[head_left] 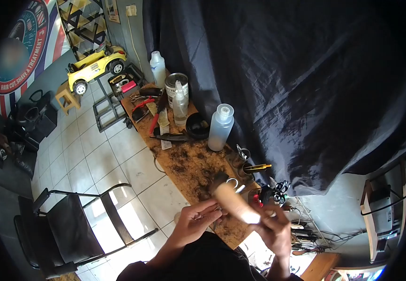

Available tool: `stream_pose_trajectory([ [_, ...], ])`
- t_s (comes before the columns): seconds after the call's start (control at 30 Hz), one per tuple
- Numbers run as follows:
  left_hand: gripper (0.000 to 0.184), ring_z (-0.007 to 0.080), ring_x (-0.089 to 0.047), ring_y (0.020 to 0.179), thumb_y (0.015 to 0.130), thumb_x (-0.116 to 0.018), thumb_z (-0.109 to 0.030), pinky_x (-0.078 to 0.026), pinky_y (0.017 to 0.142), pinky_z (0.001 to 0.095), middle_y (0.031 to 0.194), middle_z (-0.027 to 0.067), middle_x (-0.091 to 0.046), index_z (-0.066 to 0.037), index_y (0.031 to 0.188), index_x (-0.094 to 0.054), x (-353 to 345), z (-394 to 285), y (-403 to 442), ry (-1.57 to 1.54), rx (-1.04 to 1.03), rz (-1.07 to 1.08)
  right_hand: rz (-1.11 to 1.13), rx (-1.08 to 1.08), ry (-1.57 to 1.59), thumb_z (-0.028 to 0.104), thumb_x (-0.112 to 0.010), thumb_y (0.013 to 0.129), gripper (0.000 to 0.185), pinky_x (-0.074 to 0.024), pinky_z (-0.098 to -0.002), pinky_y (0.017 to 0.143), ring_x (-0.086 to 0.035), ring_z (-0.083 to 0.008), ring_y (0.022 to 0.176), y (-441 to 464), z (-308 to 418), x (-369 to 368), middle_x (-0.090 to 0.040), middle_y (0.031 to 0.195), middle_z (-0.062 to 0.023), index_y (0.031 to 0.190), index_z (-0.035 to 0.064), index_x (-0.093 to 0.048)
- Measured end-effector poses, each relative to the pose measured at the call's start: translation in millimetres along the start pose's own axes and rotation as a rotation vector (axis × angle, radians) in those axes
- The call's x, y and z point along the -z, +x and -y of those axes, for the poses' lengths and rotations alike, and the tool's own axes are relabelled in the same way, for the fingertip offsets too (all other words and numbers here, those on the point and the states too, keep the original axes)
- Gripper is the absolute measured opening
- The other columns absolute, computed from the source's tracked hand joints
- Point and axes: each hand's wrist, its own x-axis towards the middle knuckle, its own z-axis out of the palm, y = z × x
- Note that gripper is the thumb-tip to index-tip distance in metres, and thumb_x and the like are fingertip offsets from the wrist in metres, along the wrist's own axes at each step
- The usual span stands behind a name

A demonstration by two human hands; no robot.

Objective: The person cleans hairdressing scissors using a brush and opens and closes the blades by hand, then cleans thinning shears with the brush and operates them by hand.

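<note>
My right hand (pixel 273 229) is closed round one end of a tan brush (pixel 236 201), blurred by motion, whose dark end points up and left over the wooden counter (pixel 198 187). To the left of the brush is my left hand (pixel 198 221), with thumb and fingers drawn together near its lower side. Something small and dark shows at those fingertips, too unclear to name. Dark hair clippings (pixel 182 161) cover much of the counter just beyond both hands. Scissors (pixel 231 182) lie partly behind the brush.
A clear bottle (pixel 221 129), a spray bottle (pixel 180 107), a can (pixel 176 84) and a black bowl (pixel 197 125) stand along the counter. Holders with scissors (pixel 281 188) are at the right. A black chair (pixel 74 225) stands at the left; a dark curtain (pixel 278 84) hangs behind.
</note>
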Motion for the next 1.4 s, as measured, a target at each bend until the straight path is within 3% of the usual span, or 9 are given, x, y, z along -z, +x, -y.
stream_pose_trajectory([
  [0.17, 0.045, 0.0256, -0.059, 0.11, 0.093, -0.053, -0.003, -0.053, 0.087, 0.0337, 0.124, 0.0189, -0.057, 0.005, 0.135, -0.04, -3, -7, 3, -0.295, 0.142, 0.016, -0.325, -0.201, -0.047, 0.01, -0.079, 0.07, 0.048, -0.0545, -0.0288, 0.061, -0.065, -0.0184, 0.077, 20, 15, 12, -0.059, 0.1, -0.012, 0.114, -0.0021, -0.063],
  [0.27, 0.046, 0.0262, -0.056, 0.115, 0.092, -0.052, 0.002, -0.051, 0.094, 0.0367, 0.126, 0.0174, -0.054, 0.004, 0.136, -0.038, -2, -14, 5, -0.375, 0.17, 0.012, -0.121, 0.142, 0.091, 0.015, -0.081, 0.068, 0.044, -0.0539, -0.0267, 0.058, -0.066, -0.0185, 0.078, 19, 0, 16, -0.061, 0.097, -0.0108, 0.108, 0.0036, -0.068],
  [0.37, 0.049, 0.0274, -0.052, 0.12, 0.092, -0.053, 0.0, -0.047, 0.1, 0.0395, 0.128, 0.0169, -0.053, 0.004, 0.137, -0.036, 8, -2, 7, -0.247, 0.02, 0.166, 0.155, 0.026, 0.2, 0.021, -0.083, 0.064, 0.046, -0.0525, -0.0286, 0.055, -0.064, -0.0153, 0.067, 12, 6, 8, -0.063, 0.097, -0.0096, 0.107, 0.0082, -0.07],
  [0.57, 0.052, 0.0294, -0.037, 0.132, 0.093, -0.044, 0.007, -0.038, 0.108, 0.044, 0.142, 0.0195, -0.038, 0.003, 0.141, -0.028, 8, -8, 8, -0.393, 0.137, 0.24, -0.335, -0.147, -0.11, 0.021, -0.082, 0.065, 0.049, -0.0516, -0.0276, 0.056, -0.062, -0.0143, 0.068, 21, -1, 7, -0.059, 0.097, -0.0081, 0.109, 0.0029, -0.068],
  [0.83, 0.06, 0.0233, -0.043, 0.129, 0.088, -0.045, 0.015, -0.038, 0.108, 0.039, 0.143, 0.0187, -0.037, 0.001, 0.143, -0.025, 5, 1, 15, -0.479, 0.088, 0.277, 0.135, 0.156, 0.206, 0.02, -0.083, 0.064, 0.046, -0.0542, -0.0307, 0.062, -0.064, -0.018, 0.077, 17, 0, 10, -0.06, 0.093, -0.008, 0.106, 0.0079, -0.071],
  [1.13, 0.064, 0.0278, -0.032, 0.136, 0.089, -0.048, 0.011, -0.036, 0.109, 0.0394, 0.148, 0.0182, -0.027, 0.001, 0.145, -0.019, 3, -3, 13, -0.484, 0.15, 0.308, -0.349, -0.124, 0.083, 0.014, -0.081, 0.07, 0.046, -0.045, -0.0226, 0.057, -0.055, -0.0098, 0.066, 17, -10, 13, -0.052, 0.092, -0.0058, 0.112, 0.0007, -0.066],
  [1.23, 0.055, 0.029, -0.034, 0.135, 0.098, -0.044, -0.015, -0.039, 0.107, 0.038, 0.148, 0.0193, -0.028, 0.001, 0.145, -0.019, 8, 2, 18, -0.452, 0.114, 0.243, -0.214, -0.127, 0.122, 0.018, -0.083, 0.066, 0.049, -0.0498, -0.0259, 0.055, -0.057, -0.0105, 0.059, 14, -1, 3, -0.055, 0.091, -0.0055, 0.112, 0.0065, -0.068],
  [1.33, 0.075, 0.0303, -0.036, 0.133, 0.096, -0.017, -0.057, -0.041, 0.104, 0.0366, 0.147, 0.0207, -0.029, 0.0, 0.145, -0.02, 29, 12, 26, -1.254, 0.227, 0.436, 0.091, 0.026, 0.18, 0.019, -0.081, 0.068, 0.047, -0.0538, -0.0307, 0.062, -0.061, -0.0161, 0.073, 14, -5, 4, -0.058, 0.091, -0.0067, 0.112, 0.008, -0.068],
  [1.4, 0.073, 0.0313, -0.032, 0.135, 0.097, -0.019, -0.054, -0.035, 0.107, 0.0417, 0.147, 0.0222, -0.029, 0.002, 0.144, -0.023, 19, -4, 25, -1.03, 0.21, 0.221, 0.299, 0.153, 0.204, 0.024, -0.08, 0.069, 0.046, -0.0529, -0.0311, 0.062, -0.059, -0.0162, 0.074, 12, -8, 8, -0.058, 0.088, -0.0063, 0.112, 0.0118, -0.069],
])
